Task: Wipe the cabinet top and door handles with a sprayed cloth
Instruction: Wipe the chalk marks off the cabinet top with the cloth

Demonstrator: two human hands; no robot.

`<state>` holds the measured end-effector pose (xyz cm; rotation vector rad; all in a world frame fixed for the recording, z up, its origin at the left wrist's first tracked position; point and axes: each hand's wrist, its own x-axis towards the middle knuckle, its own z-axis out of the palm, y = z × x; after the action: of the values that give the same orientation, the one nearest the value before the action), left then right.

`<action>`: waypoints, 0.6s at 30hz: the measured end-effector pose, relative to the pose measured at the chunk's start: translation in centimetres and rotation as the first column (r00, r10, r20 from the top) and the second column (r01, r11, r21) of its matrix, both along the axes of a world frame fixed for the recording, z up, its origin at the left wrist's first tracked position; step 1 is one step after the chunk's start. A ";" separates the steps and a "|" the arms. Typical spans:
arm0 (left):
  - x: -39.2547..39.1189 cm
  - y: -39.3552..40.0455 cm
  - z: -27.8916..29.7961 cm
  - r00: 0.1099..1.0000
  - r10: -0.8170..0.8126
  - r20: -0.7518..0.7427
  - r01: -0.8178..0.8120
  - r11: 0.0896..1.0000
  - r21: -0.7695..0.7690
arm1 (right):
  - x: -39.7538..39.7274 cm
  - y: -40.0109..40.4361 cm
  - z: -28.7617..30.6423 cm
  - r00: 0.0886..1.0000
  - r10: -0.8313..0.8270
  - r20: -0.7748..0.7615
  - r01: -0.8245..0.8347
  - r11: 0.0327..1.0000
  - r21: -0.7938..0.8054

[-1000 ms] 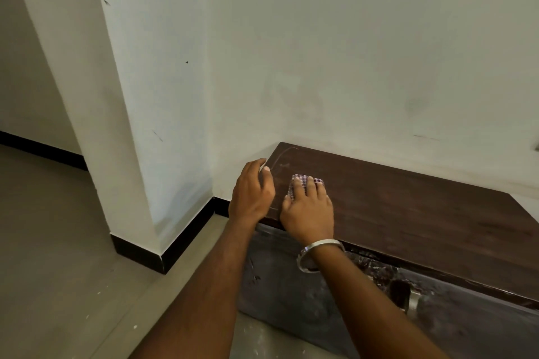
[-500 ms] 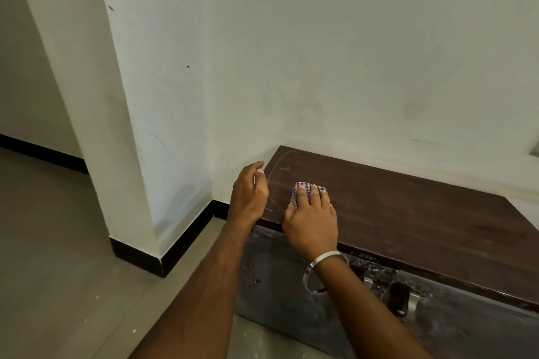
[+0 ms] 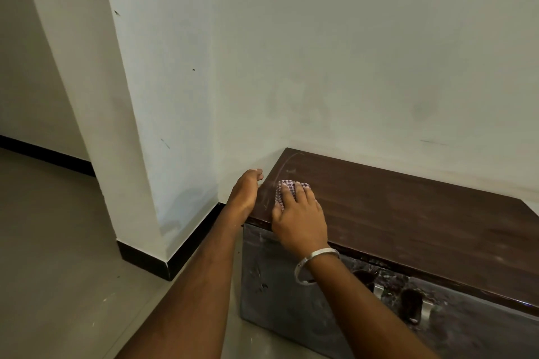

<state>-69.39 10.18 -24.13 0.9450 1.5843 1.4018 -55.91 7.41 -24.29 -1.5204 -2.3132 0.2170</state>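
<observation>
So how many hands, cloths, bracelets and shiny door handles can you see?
Hands: 2, the left hand and the right hand
Cloths: 1, the checked cloth under the right hand on the cabinet top
Bracelets: 1, the bracelet
Door handles: 2, handle and handle
Total: 6

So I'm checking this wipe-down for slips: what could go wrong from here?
The checked cloth is bunched small under the right hand, so streaks like the pale arc may stay on the cabinet top. The left hand braces on the cabinet's end edge and could slip. The door handles remain unwiped.
</observation>
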 end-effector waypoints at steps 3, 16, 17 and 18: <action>-0.2 -0.4 0.2 0.996 -0.031 0.080 0.030 0.999 0.014 | 1.5 0.0 -0.1 1.000 -0.015 0.018 0.015 1.000 -0.007; -0.5 -0.2 -1.1 0.947 -0.064 0.314 0.042 0.996 0.077 | -3.5 3.7 0.1 0.990 0.130 0.047 -0.130 0.991 0.008; -0.4 -0.1 -1.2 0.944 -0.056 0.324 0.030 0.996 0.087 | -3.5 3.9 0.1 0.989 0.137 0.047 -0.138 0.990 0.004; -0.4 -0.1 -1.3 0.942 -0.044 0.332 0.014 0.996 0.090 | -3.3 3.8 0.1 0.988 0.150 0.046 -0.150 0.989 0.003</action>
<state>-69.79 10.04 -25.38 0.7289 1.2603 1.5288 -59.20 11.18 -24.15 -1.3623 -2.4642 0.2153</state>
